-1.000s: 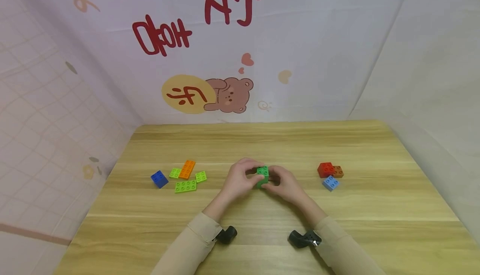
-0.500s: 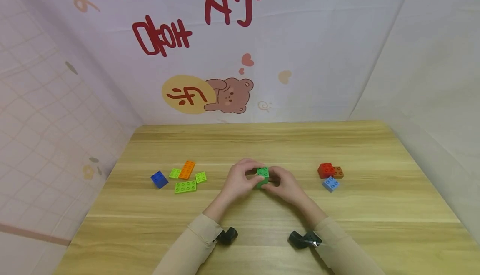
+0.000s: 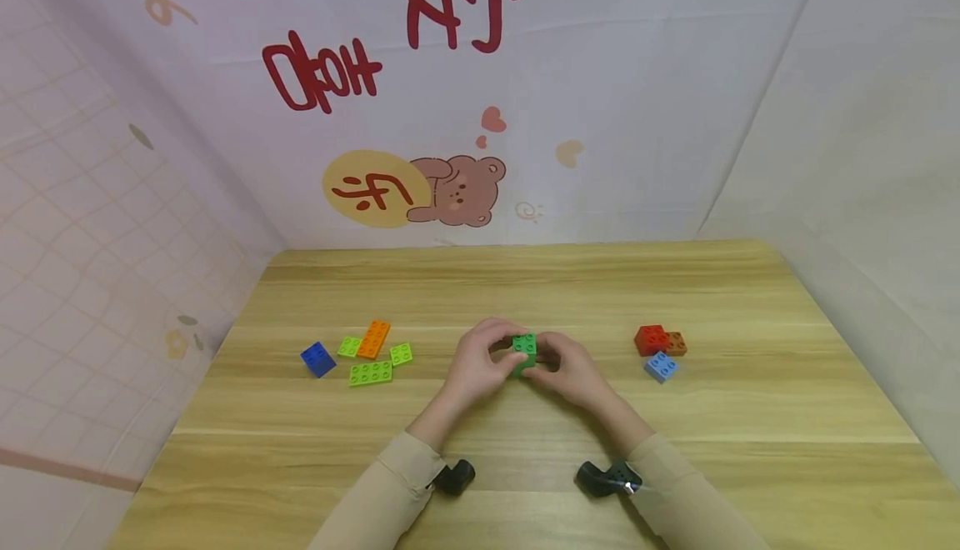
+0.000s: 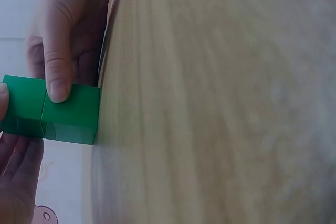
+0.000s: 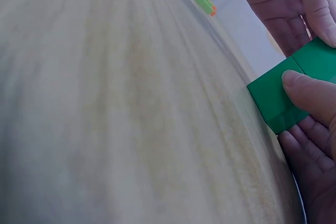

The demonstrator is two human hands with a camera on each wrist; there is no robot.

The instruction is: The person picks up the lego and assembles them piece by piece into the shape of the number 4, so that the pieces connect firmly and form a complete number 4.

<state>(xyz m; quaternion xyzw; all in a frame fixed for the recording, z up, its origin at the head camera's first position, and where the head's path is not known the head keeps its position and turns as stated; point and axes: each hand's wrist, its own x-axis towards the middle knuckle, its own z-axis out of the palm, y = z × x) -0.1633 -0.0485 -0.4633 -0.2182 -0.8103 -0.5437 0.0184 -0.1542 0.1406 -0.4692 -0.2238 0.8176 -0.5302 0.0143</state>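
Two green building bricks are stacked upright at the middle of the table, one flush on the other with a thin seam between them. The upper brick (image 3: 525, 343) shows its studs in the head view. My left hand (image 3: 480, 362) pinches this upper brick from the left. From the right, my right hand (image 3: 567, 368) grips the lower brick (image 4: 76, 114) between thumb and fingers. In the left wrist view the lower brick's bottom meets or nearly meets the tabletop. Some fingertips are hidden behind the bricks.
On the left of the wooden table (image 3: 480, 483) lie a blue brick (image 3: 318, 359), an orange plate brick (image 3: 373, 339) and several lime plate bricks (image 3: 371, 373). At right are a red brick (image 3: 651, 340), a brown brick (image 3: 676, 343) and a light blue brick (image 3: 662, 367).
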